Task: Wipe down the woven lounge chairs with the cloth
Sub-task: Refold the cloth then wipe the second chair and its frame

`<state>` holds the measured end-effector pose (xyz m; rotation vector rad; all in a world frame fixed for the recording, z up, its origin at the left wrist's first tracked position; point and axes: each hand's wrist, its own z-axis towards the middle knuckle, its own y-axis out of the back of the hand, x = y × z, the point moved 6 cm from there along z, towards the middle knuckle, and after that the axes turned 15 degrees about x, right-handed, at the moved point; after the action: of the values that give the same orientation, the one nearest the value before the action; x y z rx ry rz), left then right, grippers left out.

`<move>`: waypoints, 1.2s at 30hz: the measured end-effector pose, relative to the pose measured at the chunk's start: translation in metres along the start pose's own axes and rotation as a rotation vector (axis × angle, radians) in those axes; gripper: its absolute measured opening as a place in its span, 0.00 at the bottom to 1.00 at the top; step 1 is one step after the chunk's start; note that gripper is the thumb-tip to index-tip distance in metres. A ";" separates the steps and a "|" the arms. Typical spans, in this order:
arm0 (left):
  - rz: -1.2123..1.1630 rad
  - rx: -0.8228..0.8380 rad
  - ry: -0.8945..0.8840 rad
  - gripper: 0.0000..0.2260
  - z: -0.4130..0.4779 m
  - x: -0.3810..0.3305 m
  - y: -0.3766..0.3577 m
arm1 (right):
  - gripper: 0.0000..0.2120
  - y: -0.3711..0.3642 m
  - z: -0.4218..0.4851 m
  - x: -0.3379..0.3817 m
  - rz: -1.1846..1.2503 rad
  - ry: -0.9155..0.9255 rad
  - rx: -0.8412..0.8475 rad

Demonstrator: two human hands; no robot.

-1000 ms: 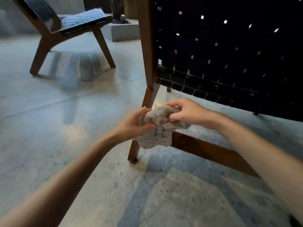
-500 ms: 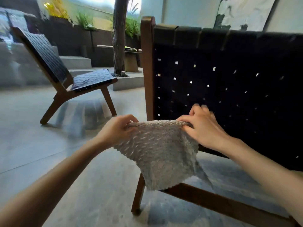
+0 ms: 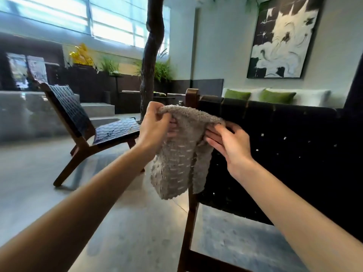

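Two bare forearms reach in from the bottom corners and meet just in front of the near chair (image 3: 284,154), at its upper left corner post. The left hand (image 3: 155,124) is closed on the cloth (image 3: 180,154), fingers curled over the top edge with the thumb behind. The right hand (image 3: 229,142) pinches the opposite upper edge between thumb and fingers, with the near chair's dark woven back directly behind it. The cloth is grey and nubbly; it is held in the air between the two hands, hanging in loose folds in front of the near chair's wooden post. Whether it touches the frame cannot be told.

The near chair shows its back: black woven straps on a brown wooden frame, standing on a pale polished floor (image 3: 117,213).

To the left of the near chair and farther off stands a second chair (image 3: 110,130) of the same make, seen side-on. Beyond the near chair's post rises a dark tree trunk (image 3: 151,55), with green plants (image 3: 163,70) at its base. Behind the near chair's top rail lie green cushions (image 3: 236,94) on a pale sofa (image 3: 314,97), and above them hangs a black-and-white painting (image 3: 280,36). Bright windows (image 3: 110,26) fill the wall far left of it.
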<state>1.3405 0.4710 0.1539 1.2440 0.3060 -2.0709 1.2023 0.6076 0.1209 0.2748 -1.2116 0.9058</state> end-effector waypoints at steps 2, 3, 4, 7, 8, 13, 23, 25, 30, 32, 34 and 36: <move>-0.171 0.026 -0.023 0.06 0.009 -0.001 -0.008 | 0.17 -0.002 0.005 -0.004 -0.076 0.085 -0.095; -0.204 0.045 -0.048 0.07 0.013 0.000 -0.011 | 0.17 -0.006 0.002 -0.003 -0.160 0.133 -0.121; -0.221 0.071 -0.083 0.07 0.017 0.001 -0.015 | 0.17 -0.012 -0.002 -0.003 -0.244 0.182 -0.123; -0.244 0.179 -0.190 0.13 0.024 0.001 -0.029 | 0.14 -0.036 -0.012 -0.006 -0.468 0.358 -0.046; -0.242 0.186 -0.205 0.14 0.027 0.002 -0.033 | 0.14 -0.041 -0.013 -0.009 -0.543 0.416 -0.042; -0.206 0.118 -0.212 0.14 0.034 0.020 -0.044 | 0.19 -0.041 -0.001 -0.028 -0.885 0.561 -0.146; -0.040 -0.107 -0.321 0.13 0.015 0.078 -0.061 | 0.19 -0.013 -0.001 -0.073 -0.970 0.637 -0.151; -0.016 -0.103 -0.299 0.10 0.010 0.099 -0.063 | 0.17 -0.004 -0.005 -0.091 -0.978 0.602 -0.143; 0.030 0.033 -0.159 0.05 -0.008 0.165 -0.077 | 0.10 0.023 -0.013 -0.161 -0.981 0.341 -0.054; 0.026 0.105 -0.073 0.05 -0.015 0.194 -0.082 | 0.11 0.033 -0.017 -0.189 -1.006 0.224 -0.019; 0.038 0.155 -0.005 0.07 -0.020 0.215 -0.086 | 0.12 0.041 -0.019 -0.211 -1.026 0.145 -0.005; 0.049 0.175 0.037 0.10 -0.024 0.230 -0.089 | 0.13 0.045 -0.022 -0.228 -1.017 0.104 0.000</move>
<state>1.2286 0.4478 -0.0655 1.3803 0.1113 -2.0705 1.1699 0.5467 -0.1024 0.7460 -0.8032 0.0288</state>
